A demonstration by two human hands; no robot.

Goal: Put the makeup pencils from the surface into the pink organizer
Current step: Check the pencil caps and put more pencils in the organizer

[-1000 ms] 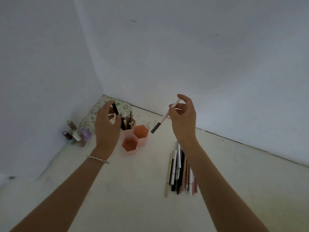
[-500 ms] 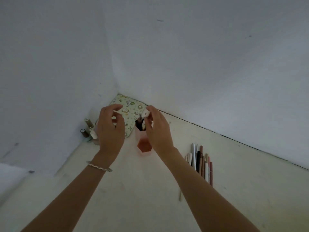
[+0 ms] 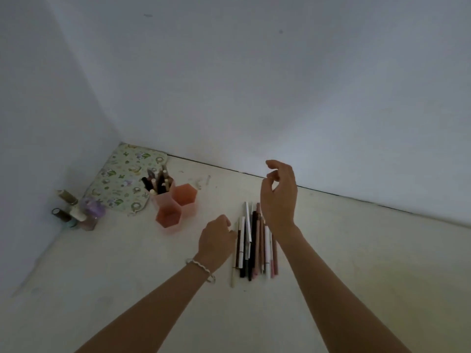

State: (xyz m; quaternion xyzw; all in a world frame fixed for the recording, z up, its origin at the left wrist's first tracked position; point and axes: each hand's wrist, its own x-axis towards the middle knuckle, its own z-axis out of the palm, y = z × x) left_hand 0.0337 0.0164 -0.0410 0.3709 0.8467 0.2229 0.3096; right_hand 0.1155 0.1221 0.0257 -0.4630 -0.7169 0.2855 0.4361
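Loose makeup pencils beside a pink organizer, both hands empty.

A bundle of slim black, white, brown and pink makeup pencils point(image 3: 251, 244) lies on the pale surface point(image 3: 127, 276), right of the translucent pink hexagonal-cell plastic organizer point(image 3: 175, 205), whose back-left cell holds pencils. The left hand point(image 3: 216, 239), fingers curled, hovers at the bundle's left edge. The right hand point(image 3: 279, 197) hangs above it, loosely spread, gripping nothing. A floral pouch point(image 3: 122, 182) lies behind.

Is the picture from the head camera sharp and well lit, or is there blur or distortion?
Head view: dim, flat light, faint shadows, no glare; the wide lens bends the wall edges. The pink hexagonal plastic organizer and the row of makeup pencils look soft. The left hand and right hand show no motion blur.
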